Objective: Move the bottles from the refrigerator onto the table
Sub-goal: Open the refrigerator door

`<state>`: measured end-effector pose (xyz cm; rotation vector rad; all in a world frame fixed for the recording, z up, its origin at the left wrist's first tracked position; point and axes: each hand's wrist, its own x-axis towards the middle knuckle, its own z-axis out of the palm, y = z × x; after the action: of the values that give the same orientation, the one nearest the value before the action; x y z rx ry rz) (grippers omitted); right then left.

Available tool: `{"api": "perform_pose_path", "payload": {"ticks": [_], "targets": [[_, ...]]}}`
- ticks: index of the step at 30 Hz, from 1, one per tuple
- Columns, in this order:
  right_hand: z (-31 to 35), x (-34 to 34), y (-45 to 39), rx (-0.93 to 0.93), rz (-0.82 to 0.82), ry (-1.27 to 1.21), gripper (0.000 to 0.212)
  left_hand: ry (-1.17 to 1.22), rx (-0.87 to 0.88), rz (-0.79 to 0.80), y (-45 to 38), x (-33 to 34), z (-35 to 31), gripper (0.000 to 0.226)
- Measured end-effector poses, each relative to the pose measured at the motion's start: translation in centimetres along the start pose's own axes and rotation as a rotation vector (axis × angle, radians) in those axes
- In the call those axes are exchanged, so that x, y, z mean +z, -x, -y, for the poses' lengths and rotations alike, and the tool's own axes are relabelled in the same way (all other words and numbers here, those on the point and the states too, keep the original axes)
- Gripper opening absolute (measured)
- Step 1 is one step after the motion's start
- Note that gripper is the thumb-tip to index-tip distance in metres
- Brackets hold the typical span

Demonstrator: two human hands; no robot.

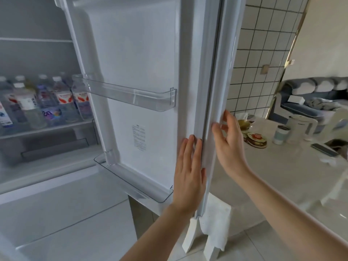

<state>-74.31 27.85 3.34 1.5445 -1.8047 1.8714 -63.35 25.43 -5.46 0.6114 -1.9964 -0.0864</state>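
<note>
The refrigerator stands open. Several clear plastic bottles point(45, 102) with white caps and red or purple labels stand in a row on a glass shelf point(47, 129) inside it, at the left. The white door point(143, 72) is swung out toward me. My left hand point(189, 172) lies flat with fingers apart on the door's inner face near its edge. My right hand point(228, 144) is open against the door's outer edge, fingertips touching it. Neither hand holds anything. The pale table point(282, 176) stands to the right of the door.
Two clear door bins point(131, 97) are empty. On the table are a white kettle point(301, 129), a mug point(281, 134), a phone point(323, 149), round tins point(257, 140). White paper point(218, 223) hangs below the door. A tiled wall and sofa are behind.
</note>
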Motion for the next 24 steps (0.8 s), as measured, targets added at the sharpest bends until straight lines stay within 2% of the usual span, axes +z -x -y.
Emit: {"api": "perform_pose_path", "payload": {"ticks": [3,7,10,13,18,24], "targets": [[0.1,-0.5,-0.1,0.013,0.053,-0.009,0.036,0.001,-0.018,0.001,-0.2,-0.1,-0.2,0.071],[1.1,-2.1,1.3,0.003,0.092,-0.051,0.055,0.032,-0.087,-0.002,0.7,-1.4,-1.1,0.072],[2.7,-3.3,3.0,-0.058,0.069,-0.046,0.054,0.052,-0.187,-0.004,1.9,-3.2,-1.8,0.059],[4.8,-3.4,4.9,-0.109,0.127,-0.088,0.050,0.069,-0.253,-0.051,3.1,-5.7,-2.2,0.051],[7.8,-0.1,7.3,-0.137,0.265,-0.230,0.045,0.036,-0.458,-0.158,5.1,-10.9,0.2,0.046],[11.0,7.5,9.5,-0.112,0.410,-0.351,0.043,-0.053,-0.572,-0.315,7.2,-17.7,5.4,0.042]]}}
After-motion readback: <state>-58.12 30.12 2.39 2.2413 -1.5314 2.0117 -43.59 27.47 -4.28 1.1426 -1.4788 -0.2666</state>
